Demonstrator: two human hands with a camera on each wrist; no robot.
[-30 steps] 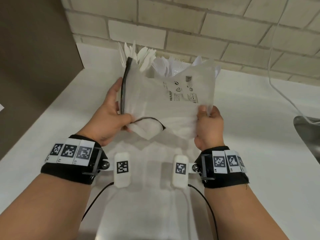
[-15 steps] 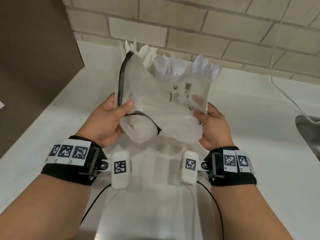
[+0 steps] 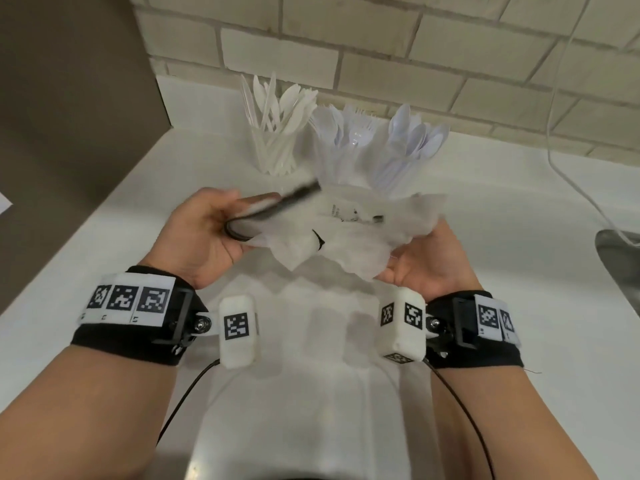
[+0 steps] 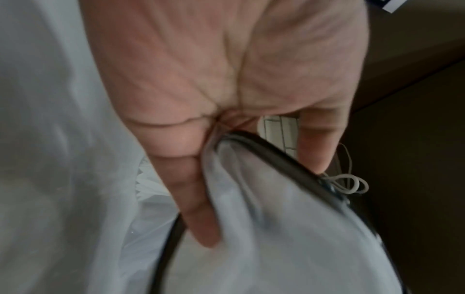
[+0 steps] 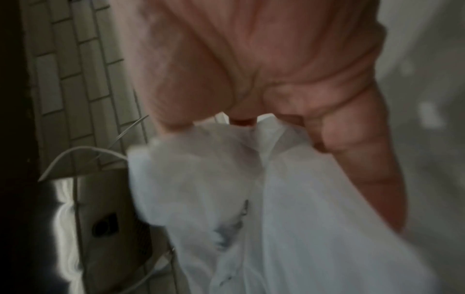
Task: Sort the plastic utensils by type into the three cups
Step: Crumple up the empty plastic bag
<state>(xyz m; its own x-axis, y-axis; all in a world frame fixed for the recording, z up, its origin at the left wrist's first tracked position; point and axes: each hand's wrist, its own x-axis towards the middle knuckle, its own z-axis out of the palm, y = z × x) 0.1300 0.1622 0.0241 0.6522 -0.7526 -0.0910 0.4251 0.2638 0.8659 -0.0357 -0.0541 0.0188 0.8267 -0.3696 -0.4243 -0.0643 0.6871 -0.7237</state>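
Three clear cups stand by the brick wall: one of white knives (image 3: pixel 275 133) on the left, one of forks (image 3: pixel 349 140) in the middle, one of spoons (image 3: pixel 412 147) on the right. In front of them I hold a crumpled translucent plastic bag (image 3: pixel 349 237) with a black zip edge (image 3: pixel 277 211). My left hand (image 3: pixel 207 233) pinches the zip end (image 4: pixel 289 165) between thumb and fingers. My right hand (image 3: pixel 429 261) grips the bag's other end (image 5: pixel 251 179). The bag looks empty.
The white counter (image 3: pixel 502 271) runs to a brown wall (image 3: pixel 69 116) on the left. A white cable (image 3: pixel 571 168) hangs down the bricks to a metal object (image 3: pixel 620 258) at the right edge. Cords trail from both wrist cameras.
Both hands have lowered the bag from upright in front of the cups to a flat, bunched bundle, so all three cups now show. The hands came a little closer to me.
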